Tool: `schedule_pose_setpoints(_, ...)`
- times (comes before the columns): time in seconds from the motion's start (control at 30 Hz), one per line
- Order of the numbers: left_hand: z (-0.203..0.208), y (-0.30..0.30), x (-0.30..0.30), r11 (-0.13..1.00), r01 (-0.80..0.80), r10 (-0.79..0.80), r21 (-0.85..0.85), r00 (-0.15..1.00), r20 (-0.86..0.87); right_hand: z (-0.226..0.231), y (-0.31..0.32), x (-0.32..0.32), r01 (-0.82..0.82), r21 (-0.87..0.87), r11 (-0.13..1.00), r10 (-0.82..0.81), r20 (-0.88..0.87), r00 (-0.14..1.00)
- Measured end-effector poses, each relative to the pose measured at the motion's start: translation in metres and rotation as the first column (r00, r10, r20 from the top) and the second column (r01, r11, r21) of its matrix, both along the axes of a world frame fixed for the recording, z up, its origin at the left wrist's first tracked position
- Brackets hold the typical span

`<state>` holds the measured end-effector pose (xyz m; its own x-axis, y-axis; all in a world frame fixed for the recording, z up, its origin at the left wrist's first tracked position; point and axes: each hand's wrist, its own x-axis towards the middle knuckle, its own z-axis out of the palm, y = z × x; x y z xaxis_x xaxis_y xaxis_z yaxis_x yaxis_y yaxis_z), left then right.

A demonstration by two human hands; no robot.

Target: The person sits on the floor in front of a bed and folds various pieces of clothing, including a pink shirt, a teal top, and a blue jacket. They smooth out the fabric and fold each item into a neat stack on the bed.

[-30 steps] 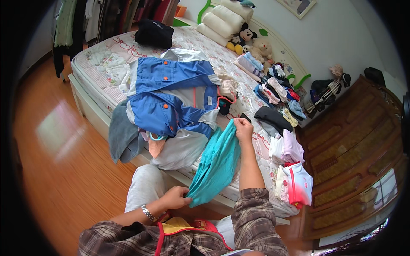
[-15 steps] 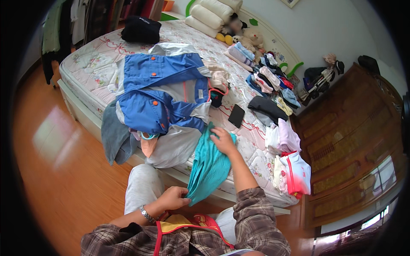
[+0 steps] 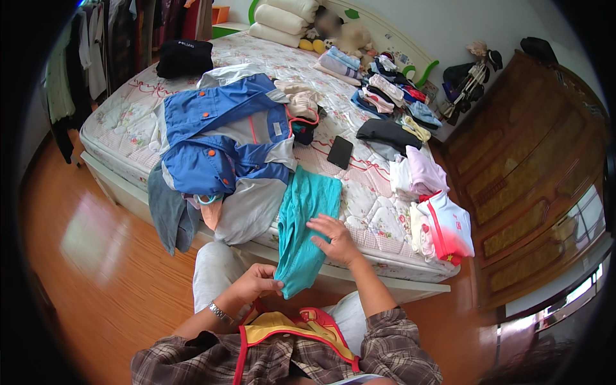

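Note:
A turquoise garment [image 3: 307, 205], looking like a pair of trousers, lies over the near edge of the bed with its lower end hanging toward my lap. My left hand [image 3: 258, 281] pinches its lower left corner between thumb and fingers. Fingers spread, my right hand [image 3: 335, 239] is at the cloth's right side, its fingertips over the surface; whether they press on it I cannot tell. Left of the cloth, a blue and grey jacket [image 3: 224, 138] is spread over other clothes, and a light grey garment [image 3: 250, 208] pokes out beneath it.
On the bed [image 3: 372, 215], a black phone [image 3: 340, 152] lies beyond my right hand. Folded clothes [image 3: 443, 224] are stacked along the right edge, with more piles [image 3: 391, 90] farther back. A black folded garment [image 3: 184, 58] sits at the far left. Wooden doors [image 3: 532, 173] stand at right.
My right hand has moved from the garment's far end back toward me and lifted its fingers apart. The turquoise cloth lies flatter and straighter. My left hand keeps its corner; the view has shifted.

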<state>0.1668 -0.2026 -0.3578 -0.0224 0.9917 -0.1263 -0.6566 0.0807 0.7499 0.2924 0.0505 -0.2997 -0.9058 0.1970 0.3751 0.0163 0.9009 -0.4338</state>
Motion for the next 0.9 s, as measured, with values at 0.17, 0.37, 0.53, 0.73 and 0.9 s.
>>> schedule_pose_setpoints(0.17,0.039,0.010,0.010,0.995,-0.095,0.086,0.041,0.979,0.187,-0.004,0.001,0.004,-0.039,-0.070,0.997,0.040,0.015,0.999)
schedule_pose_setpoints(0.37,0.114,0.050,-0.001,0.984,-0.176,0.170,-0.004,0.947,0.272,-0.014,0.017,0.015,-0.028,-0.627,0.778,-0.019,-0.068,0.998)
schedule_pose_setpoints(0.53,0.156,0.105,-0.012,0.981,-0.181,0.149,0.077,0.941,0.304,-0.027,0.026,0.022,-0.038,-0.664,0.747,-0.101,-0.169,0.980)
schedule_pose_setpoints(0.73,0.172,0.191,-0.045,0.966,-0.258,0.251,0.004,0.945,0.209,-0.023,0.029,0.035,0.007,-0.542,0.840,-0.137,-0.200,0.970)
schedule_pose_setpoints(0.9,0.147,0.231,-0.071,0.886,-0.451,0.443,-0.106,0.892,-0.091,-0.021,0.019,0.021,0.291,-0.363,0.885,-0.361,-0.142,0.922)
